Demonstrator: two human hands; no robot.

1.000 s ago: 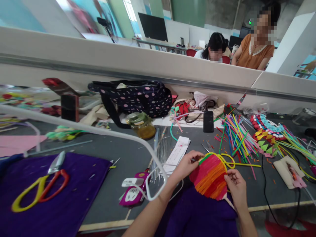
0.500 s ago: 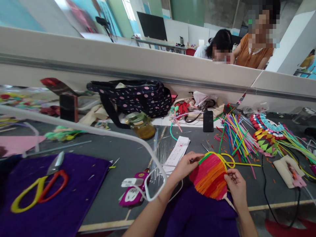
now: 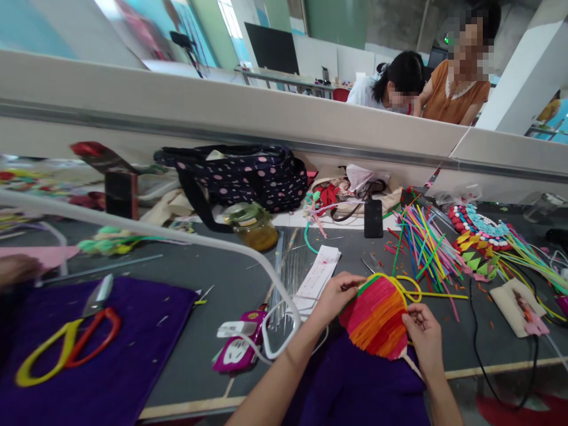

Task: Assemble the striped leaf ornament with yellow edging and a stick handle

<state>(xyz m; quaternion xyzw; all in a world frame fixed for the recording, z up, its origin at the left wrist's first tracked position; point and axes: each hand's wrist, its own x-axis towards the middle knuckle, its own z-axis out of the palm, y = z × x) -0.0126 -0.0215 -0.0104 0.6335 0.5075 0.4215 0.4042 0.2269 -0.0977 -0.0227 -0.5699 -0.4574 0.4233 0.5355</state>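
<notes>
A small hand fan (image 3: 375, 319) with pink, orange and red strips is held up over the dark purple cloth on my lap. Its pale handle points down to the right. Along its upper edge runs a yellow cord (image 3: 432, 295), with a loop and a loose end stretching right; a short green piece lies at the upper left. My left hand (image 3: 339, 296) pinches the fan's upper left edge. Closed on the opposite edge is my right hand (image 3: 421, 334), thumb on the fan's face. Behind the fan lie a pile of coloured stems (image 3: 430, 242) and a pair of scissors (image 3: 371, 266).
A white tube frame (image 3: 199, 239) crosses the left side. Large scissors (image 3: 73, 337) rest on purple cloth. A jar (image 3: 252, 226), a patterned bag (image 3: 248, 177), a phone (image 3: 373, 218) and a purple packet (image 3: 242, 343) stand or lie around. Another person's hand (image 3: 18, 269) is far left.
At the far left another person's hand has come further into view over the pink sheet. My hands and the fan stay almost where they were; the view has shifted slightly.
</notes>
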